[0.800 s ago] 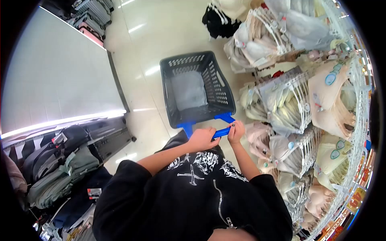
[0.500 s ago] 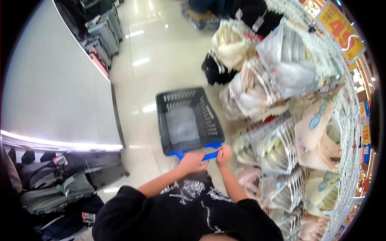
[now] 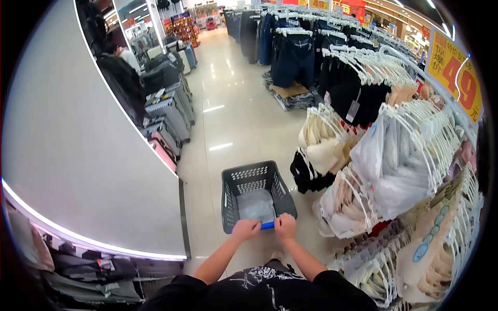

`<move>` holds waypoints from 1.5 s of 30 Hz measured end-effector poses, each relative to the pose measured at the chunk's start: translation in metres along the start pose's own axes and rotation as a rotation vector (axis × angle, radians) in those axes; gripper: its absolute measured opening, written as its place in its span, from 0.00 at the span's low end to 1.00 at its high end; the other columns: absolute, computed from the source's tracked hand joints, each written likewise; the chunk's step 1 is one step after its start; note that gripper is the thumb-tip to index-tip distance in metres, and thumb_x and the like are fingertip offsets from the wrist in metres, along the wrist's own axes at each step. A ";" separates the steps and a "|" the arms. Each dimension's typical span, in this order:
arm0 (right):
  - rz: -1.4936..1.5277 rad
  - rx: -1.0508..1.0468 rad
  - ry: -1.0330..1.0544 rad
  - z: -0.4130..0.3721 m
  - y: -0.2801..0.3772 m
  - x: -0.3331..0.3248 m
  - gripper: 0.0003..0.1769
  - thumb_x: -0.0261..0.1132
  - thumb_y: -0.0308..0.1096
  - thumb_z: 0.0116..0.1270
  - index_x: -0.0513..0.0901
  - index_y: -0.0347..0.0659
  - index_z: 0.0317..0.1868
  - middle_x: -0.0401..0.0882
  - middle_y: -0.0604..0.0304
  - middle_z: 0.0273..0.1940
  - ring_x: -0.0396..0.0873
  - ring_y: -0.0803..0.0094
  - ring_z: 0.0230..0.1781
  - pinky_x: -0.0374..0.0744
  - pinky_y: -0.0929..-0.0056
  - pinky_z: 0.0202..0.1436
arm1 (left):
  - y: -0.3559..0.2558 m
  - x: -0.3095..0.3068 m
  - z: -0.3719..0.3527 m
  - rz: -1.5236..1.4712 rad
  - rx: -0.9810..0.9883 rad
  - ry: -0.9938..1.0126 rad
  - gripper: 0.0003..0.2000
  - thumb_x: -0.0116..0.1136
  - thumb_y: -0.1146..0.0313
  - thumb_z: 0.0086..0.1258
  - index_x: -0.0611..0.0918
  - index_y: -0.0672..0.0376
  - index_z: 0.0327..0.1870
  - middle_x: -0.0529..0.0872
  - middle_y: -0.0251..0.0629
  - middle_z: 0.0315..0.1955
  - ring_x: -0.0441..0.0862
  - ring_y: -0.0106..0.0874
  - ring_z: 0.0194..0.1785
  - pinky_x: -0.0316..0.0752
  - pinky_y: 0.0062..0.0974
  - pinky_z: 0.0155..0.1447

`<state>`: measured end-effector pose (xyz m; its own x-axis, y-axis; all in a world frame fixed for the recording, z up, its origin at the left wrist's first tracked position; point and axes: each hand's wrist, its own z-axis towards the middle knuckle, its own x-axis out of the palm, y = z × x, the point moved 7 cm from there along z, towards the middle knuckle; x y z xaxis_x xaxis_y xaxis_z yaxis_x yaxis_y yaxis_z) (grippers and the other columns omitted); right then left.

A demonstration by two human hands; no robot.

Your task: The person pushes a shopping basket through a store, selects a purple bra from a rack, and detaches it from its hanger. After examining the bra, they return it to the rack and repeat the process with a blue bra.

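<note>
Raised the view from steeply down on the basket (image 3: 258, 194) to forward along the aisle, and so brought in a long stretch of floor (image 3: 233, 119) beyond the basket and dark clothes (image 3: 290, 57) hanging far beyond it. Kept the left hand (image 3: 245, 228) and the right hand (image 3: 285, 225) on the blue handle (image 3: 267, 225) at the near edge of the basket, both with fingers curled shut around the bar, with only a short blue piece bare between them. Left the basket standing on the floor just ahead of the hands, with a grey packet (image 3: 254, 205) lying flat on its bottom. Judged from this as plain moving of the basket along the aisle, with nothing put in and nothing taken out. Against the earlier frame: showed the basket smaller and lower in the view; kept the racks (image 3: 394, 150) of pale garments close on the right of the basket; brought into sight suitcases (image 3: 166, 111) left of and beyond the basket, and a yellow price sign (image 3: 456, 72) far to its right. Held the same grip and the same packet.
</note>
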<state>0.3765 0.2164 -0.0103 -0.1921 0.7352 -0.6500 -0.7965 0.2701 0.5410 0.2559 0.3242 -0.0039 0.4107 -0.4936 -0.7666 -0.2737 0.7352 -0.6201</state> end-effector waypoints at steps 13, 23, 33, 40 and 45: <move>-0.107 -0.246 0.973 0.198 -0.024 0.199 0.25 0.44 0.48 0.62 0.81 0.38 0.27 0.79 0.49 0.24 0.79 0.56 0.27 0.76 0.62 0.33 | 0.135 -0.074 0.205 0.229 -0.039 -0.039 0.12 0.49 0.59 0.53 0.79 0.57 0.18 0.79 0.42 0.17 0.78 0.42 0.24 0.72 0.38 0.30; 0.629 0.476 1.098 0.317 -0.049 0.262 0.16 0.58 0.45 0.62 0.80 0.40 0.35 0.70 0.65 0.15 0.67 0.80 0.11 0.66 0.80 0.15 | 0.232 -0.089 0.376 0.234 0.049 0.171 0.13 0.49 0.56 0.53 0.81 0.55 0.21 0.81 0.42 0.21 0.79 0.42 0.28 0.74 0.37 0.34; 0.478 0.646 0.686 0.418 -0.123 0.294 0.16 0.66 0.45 0.55 0.80 0.39 0.33 0.74 0.65 0.17 0.71 0.81 0.14 0.68 0.81 0.17 | 0.257 -0.076 0.536 0.126 0.239 0.314 0.12 0.51 0.57 0.52 0.81 0.55 0.22 0.81 0.43 0.22 0.79 0.42 0.31 0.74 0.37 0.36; 0.481 0.710 0.475 0.500 -0.186 0.307 0.17 0.67 0.45 0.53 0.79 0.39 0.33 0.74 0.66 0.18 0.70 0.81 0.15 0.69 0.80 0.18 | 0.266 -0.045 0.666 0.107 0.294 0.504 0.15 0.53 0.53 0.52 0.82 0.55 0.26 0.82 0.41 0.22 0.79 0.39 0.31 0.74 0.36 0.37; 0.436 0.664 0.407 0.550 -0.253 0.318 0.19 0.67 0.46 0.53 0.79 0.38 0.33 0.75 0.65 0.18 0.72 0.80 0.15 0.70 0.80 0.19 | 0.262 -0.012 0.766 -0.103 0.164 0.621 0.16 0.49 0.53 0.57 0.82 0.56 0.29 0.83 0.41 0.25 0.79 0.40 0.32 0.73 0.35 0.38</move>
<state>0.8321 0.7236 -0.0607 -0.6899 0.6133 -0.3846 -0.1325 0.4154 0.9000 0.8450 0.8783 -0.0288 -0.1648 -0.7057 -0.6890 -0.1029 0.7071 -0.6996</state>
